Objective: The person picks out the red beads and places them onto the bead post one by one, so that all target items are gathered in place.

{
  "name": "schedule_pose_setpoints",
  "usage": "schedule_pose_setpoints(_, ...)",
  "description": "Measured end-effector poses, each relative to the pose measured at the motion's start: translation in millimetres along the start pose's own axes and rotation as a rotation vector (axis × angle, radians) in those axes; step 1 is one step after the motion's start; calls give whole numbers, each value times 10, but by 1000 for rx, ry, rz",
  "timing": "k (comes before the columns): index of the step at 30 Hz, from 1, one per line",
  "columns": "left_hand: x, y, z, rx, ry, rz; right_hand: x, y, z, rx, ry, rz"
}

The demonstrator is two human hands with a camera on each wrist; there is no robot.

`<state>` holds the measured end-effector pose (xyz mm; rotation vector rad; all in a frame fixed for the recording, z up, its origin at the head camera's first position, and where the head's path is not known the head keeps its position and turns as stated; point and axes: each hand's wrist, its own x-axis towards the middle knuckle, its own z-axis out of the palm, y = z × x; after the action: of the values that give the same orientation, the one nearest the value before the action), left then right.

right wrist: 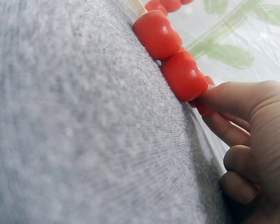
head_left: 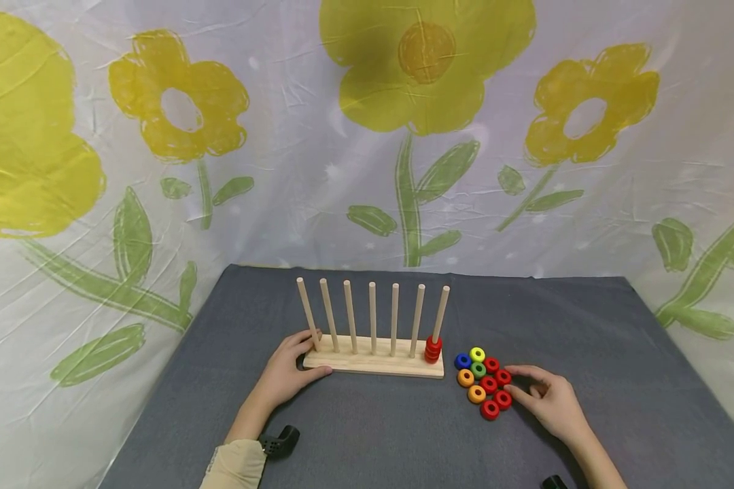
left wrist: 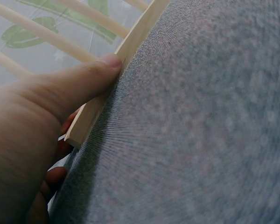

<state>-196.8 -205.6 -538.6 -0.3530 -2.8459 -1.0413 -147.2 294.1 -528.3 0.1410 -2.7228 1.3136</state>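
A wooden peg stand with several upright pegs lies across the middle of the table. Red rings are stacked on its rightmost peg. My left hand grips the stand's left end, thumb along the front edge and fingers behind; in the left wrist view the thumb presses the wooden base. To the right of the stand, my right hand has thumb and index finger around a red ring at the right side of a loose group. Up close, the thumb tip overlaps a nearer red ring.
Beside the pinched ring lie a yellow ring, a blue ring, a green ring, orange rings and more red rings. A grey cloth covers the table; a flower-printed curtain hangs behind.
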Motion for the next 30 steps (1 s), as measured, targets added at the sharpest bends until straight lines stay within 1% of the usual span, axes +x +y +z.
schedule_pose_setpoints(5, 1, 1, 6, -1, 3, -2, -5, -21, -7, 36, 6, 15)
schedule_pose_setpoints(11, -3, -3, 8, -2, -1, -4, -16, -76, -22, 66, 11, 11)
schedule_pose_setpoints(20, 4, -5, -1, -2, -24, -29, -20, -201, -16, 84, 42, -44)
schedule_pose_setpoints(30, 4, 22, -16, -9, -21, -44, -4, -295, -42, 82, 61, -104)
